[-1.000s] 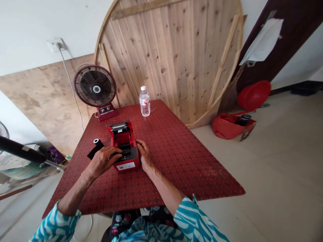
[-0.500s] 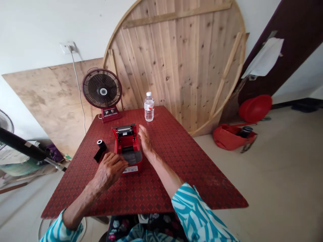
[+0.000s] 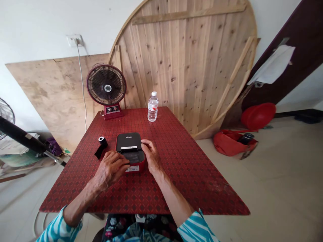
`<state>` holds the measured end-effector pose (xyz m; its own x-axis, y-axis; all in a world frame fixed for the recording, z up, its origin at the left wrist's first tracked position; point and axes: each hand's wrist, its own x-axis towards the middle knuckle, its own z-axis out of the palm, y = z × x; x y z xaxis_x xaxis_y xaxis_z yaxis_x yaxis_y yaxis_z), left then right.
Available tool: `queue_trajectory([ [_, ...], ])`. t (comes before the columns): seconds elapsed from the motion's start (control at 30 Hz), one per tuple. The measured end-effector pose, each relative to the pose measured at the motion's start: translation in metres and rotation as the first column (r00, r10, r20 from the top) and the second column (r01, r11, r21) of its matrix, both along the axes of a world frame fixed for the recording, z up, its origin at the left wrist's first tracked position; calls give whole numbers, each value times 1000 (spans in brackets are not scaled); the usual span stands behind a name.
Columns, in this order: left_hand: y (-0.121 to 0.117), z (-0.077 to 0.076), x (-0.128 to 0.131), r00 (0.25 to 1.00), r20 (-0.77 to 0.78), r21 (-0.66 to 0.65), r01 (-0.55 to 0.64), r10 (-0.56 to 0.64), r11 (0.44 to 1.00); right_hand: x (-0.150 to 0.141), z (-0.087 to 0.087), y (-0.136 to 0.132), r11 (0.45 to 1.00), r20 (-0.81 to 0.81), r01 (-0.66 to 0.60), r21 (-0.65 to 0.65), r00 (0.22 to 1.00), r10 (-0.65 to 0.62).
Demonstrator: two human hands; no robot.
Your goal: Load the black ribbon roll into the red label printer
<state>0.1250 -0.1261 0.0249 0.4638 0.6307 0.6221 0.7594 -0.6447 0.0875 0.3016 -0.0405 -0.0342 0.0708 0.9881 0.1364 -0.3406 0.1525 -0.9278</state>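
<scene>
A small red and black printer (image 3: 128, 141) sits on the table with its black lid lying down over its body. My left hand (image 3: 111, 168) is closed at the printer's front left corner, its fingertips on the dark front panel and its thumb mostly hidden. On the right side, my right hand (image 3: 152, 156) touches the lid's edge with its fingers partly bent and apart, gripping nothing. A roll of black paper or film (image 3: 102, 143) stands left of the printer, its loose end trailing onto the table.
The table (image 3: 191, 188) has a red patterned cover. A clear water bottle (image 3: 152, 107) and a dark red fan (image 3: 107, 88) stand toward its far edge. Behind leans a round wooden board (image 3: 186, 60). A red bag (image 3: 224, 144) lies on the floor at right.
The printer's lid, raised before, has come down over the body. My right hand moved down and nearer with it, while my left hand stayed at the front corner. The view shifted slightly.
</scene>
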Motion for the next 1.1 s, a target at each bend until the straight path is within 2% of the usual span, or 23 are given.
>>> queue_trajectory([
  [0.13, 9, -5, -17, 981, 76, -39, -176, 179, 984, -5, -2, 2, 999, -90, -46, -15, 995, 44],
  [0.23, 13, -10, -24, 971, 38, -70, -231, 234, 970, -4, -2, 5, 999, -72, -46, 4, 996, 46],
  [0.43, 13, -19, -26, 973, 63, -84, -217, 223, 973, -3, -2, 5, 997, -48, -66, 33, 997, 68],
  [0.53, 13, -23, -27, 960, 191, -174, -173, 205, 970, -5, -5, 5, 999, -44, -48, 16, 998, 48],
  [0.6, 12, -25, -26, 910, 353, -279, -119, 218, 953, -7, -11, 2, 1000, -46, -14, -11, 999, 14],
  [0.7, 11, -26, -24, 711, 608, -488, -18, 354, 873, -10, -25, -3, 995, -88, 13, -99, 996, -22],
  [0.8, 16, -24, -20, 521, 693, -652, 156, 499, 742, -12, -36, -7, 989, -132, -28, -143, 991, 9],
  [0.87, 21, -22, -19, 465, 689, -702, 238, 556, 671, -11, -38, -8, 988, -125, -35, -149, 992, 16],
  [1.0, 32, -20, -20, 403, 638, -770, 308, 656, 559, -10, -39, -7, 985, -105, -19, -174, 994, 0],
  [1.1, 36, -23, -23, 335, 624, -771, 410, 706, 487, -11, -39, -6, 984, -131, -23, -178, 991, -1],
])
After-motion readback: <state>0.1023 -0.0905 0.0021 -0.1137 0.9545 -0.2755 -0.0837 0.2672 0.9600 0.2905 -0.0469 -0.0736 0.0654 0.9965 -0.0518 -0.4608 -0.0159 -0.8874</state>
